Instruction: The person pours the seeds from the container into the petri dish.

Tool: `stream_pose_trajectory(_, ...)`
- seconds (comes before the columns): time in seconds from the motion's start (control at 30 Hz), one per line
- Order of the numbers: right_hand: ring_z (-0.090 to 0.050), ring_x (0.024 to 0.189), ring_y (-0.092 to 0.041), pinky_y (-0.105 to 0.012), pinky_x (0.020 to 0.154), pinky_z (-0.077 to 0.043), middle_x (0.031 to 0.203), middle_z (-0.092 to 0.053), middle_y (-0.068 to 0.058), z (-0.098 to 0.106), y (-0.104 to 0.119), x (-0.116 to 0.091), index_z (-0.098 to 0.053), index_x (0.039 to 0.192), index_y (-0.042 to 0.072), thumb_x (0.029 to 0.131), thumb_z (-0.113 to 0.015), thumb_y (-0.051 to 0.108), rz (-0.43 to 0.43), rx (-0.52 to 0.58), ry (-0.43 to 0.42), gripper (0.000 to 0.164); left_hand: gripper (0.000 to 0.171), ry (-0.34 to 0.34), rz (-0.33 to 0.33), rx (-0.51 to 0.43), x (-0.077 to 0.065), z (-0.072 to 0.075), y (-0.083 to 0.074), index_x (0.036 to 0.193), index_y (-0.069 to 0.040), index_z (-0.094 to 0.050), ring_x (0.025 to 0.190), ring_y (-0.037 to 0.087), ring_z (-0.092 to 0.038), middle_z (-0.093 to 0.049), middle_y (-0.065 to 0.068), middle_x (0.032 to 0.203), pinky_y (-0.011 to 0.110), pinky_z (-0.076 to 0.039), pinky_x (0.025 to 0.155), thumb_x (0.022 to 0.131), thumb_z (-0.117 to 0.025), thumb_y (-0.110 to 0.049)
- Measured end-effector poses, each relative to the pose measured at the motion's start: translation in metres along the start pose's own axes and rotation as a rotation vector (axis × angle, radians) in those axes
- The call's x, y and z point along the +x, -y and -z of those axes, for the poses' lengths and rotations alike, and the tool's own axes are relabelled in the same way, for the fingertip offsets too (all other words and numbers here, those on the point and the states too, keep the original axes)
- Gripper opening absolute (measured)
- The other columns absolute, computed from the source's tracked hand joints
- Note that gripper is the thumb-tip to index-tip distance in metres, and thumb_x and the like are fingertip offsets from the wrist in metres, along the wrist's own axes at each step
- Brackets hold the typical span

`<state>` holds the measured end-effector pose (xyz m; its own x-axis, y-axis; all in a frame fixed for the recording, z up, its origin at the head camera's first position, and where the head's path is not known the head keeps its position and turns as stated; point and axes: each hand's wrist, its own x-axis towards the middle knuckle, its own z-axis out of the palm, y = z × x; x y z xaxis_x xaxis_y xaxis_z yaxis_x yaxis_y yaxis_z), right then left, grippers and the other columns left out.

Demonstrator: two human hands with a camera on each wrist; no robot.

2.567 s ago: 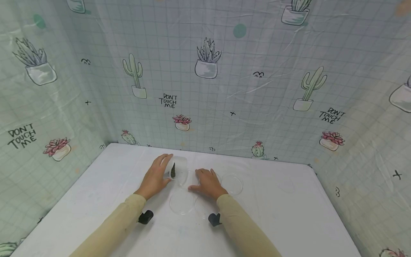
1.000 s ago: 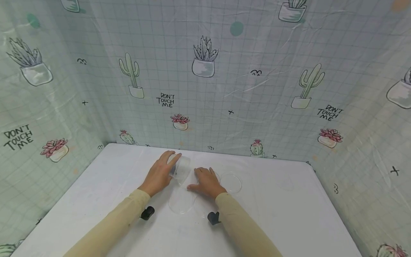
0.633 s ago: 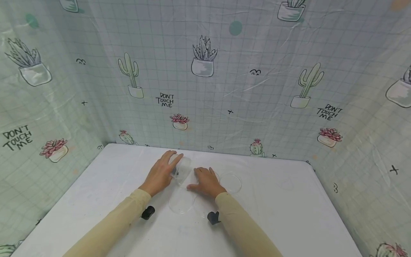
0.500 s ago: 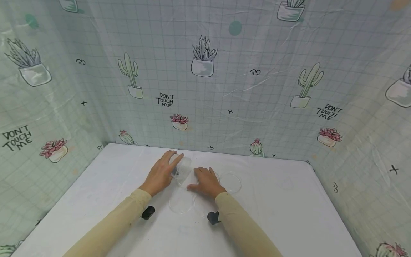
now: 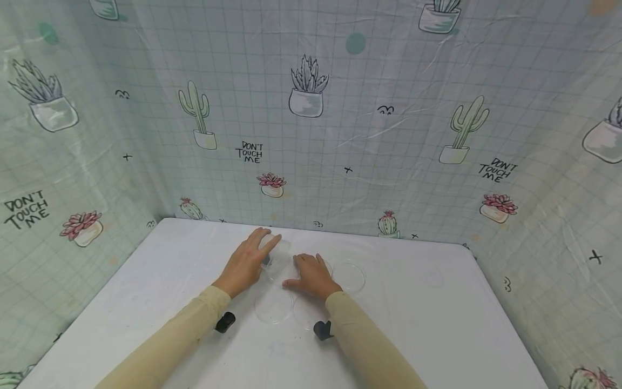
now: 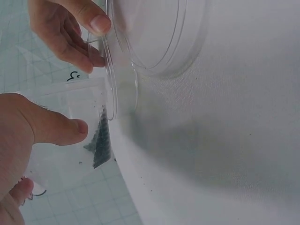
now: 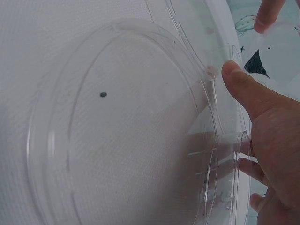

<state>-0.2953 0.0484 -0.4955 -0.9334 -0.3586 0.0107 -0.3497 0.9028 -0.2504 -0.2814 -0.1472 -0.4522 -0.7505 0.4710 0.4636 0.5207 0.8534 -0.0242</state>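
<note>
In the head view my left hand point(image 5: 241, 266) grips a clear plastic cup point(image 5: 281, 254), tilted on its side toward the right. Small dark grains point(image 6: 102, 143) lie heaped along the cup's lower side in the left wrist view; the left thumb point(image 6: 70, 131) presses near them. Just right of the cup, my right hand point(image 5: 313, 275) holds the rim of a clear petri dish point(image 7: 239, 112), thumb on the near side and fingers behind its wall. A single dark grain point(image 7: 103, 94) shows within a nearer clear dish point(image 7: 29, 154) in the right wrist view.
Several clear round dishes stand close together on the white table point(image 5: 413, 324), among them a front left dish point(image 5: 256, 307) and a right dish point(image 5: 365, 278). Black wrist mounts point(image 5: 225, 322) hang under both sleeves. A cactus-print curtain point(image 5: 311, 140) rises behind the table's far edge.
The left hand has moved slightly right and rolled over the cup, tipping it further, so the grains are more covered in the head view. The right hand has stayed nearly still.
</note>
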Motion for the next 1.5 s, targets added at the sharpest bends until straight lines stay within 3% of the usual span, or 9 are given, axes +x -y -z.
stream_pose_trajectory(0.27, -0.041, 0.13, -0.02, -0.048, 0.114, -0.02, 0.136, -0.049, -0.004, -0.001, 0.0, 0.0, -0.043, 0.135, 0.013, 0.07, -0.063, 0.063, -0.005, 0.004, -0.004, 0.084, 0.08, -0.014, -0.028, 0.026, 0.001, -0.001, -0.002, 0.139, -0.024, -0.036, 0.132, 0.029, -0.034, -0.038, 0.011, 0.139, 0.044, -0.045, 0.097, 0.072, -0.072, 0.0)
stream_pose_trajectory(0.67, -0.04, 0.13, -0.02, -0.048, 0.114, -0.02, 0.137, -0.048, -0.004, -0.004, 0.0, 0.0, -0.043, 0.136, 0.013, 0.07, -0.062, 0.063, -0.002, 0.01, 0.0, 0.085, 0.08, 0.024, -0.034, 0.06, 0.0, 0.002, -0.005, 0.14, -0.025, -0.035, 0.133, 0.029, -0.033, -0.037, 0.011, 0.14, 0.043, -0.043, 0.1, 0.074, -0.071, 0.0)
stream_pose_trajectory(1.03, -0.039, 0.131, -0.019, -0.048, 0.115, -0.019, 0.137, -0.047, -0.003, -0.001, 0.0, 0.001, -0.042, 0.137, 0.014, 0.071, -0.061, 0.063, -0.004, 0.003, 0.01, 0.084, 0.084, 0.028, -0.078, 0.082, 0.005, 0.003, -0.003, 0.141, -0.027, -0.034, 0.134, 0.029, -0.031, -0.035, 0.01, 0.142, 0.044, -0.043, 0.101, 0.072, -0.073, 0.001)
stream_pose_trajectory(1.27, -0.039, 0.131, -0.02, -0.049, 0.114, -0.019, 0.138, -0.047, -0.004, 0.005, -0.001, 0.003, -0.041, 0.137, 0.014, 0.072, -0.061, 0.063, 0.005, -0.004, -0.003, 0.084, 0.084, 0.02, -0.086, 0.082, 0.011, 0.006, -0.002, 0.14, -0.026, -0.035, 0.134, 0.03, -0.031, -0.036, 0.011, 0.141, 0.045, -0.042, 0.101, 0.071, -0.073, 0.002)
stream_pose_trajectory(1.5, -0.041, 0.13, -0.021, -0.05, 0.113, -0.021, 0.137, -0.048, -0.005, 0.003, 0.0, 0.001, -0.043, 0.136, 0.012, 0.071, -0.062, 0.063, 0.017, 0.006, 0.012, 0.084, 0.084, 0.012, -0.096, 0.06, 0.008, 0.005, -0.004, 0.14, -0.026, -0.036, 0.134, 0.031, -0.032, -0.038, 0.011, 0.14, 0.046, -0.042, 0.1, 0.07, -0.074, 0.002)
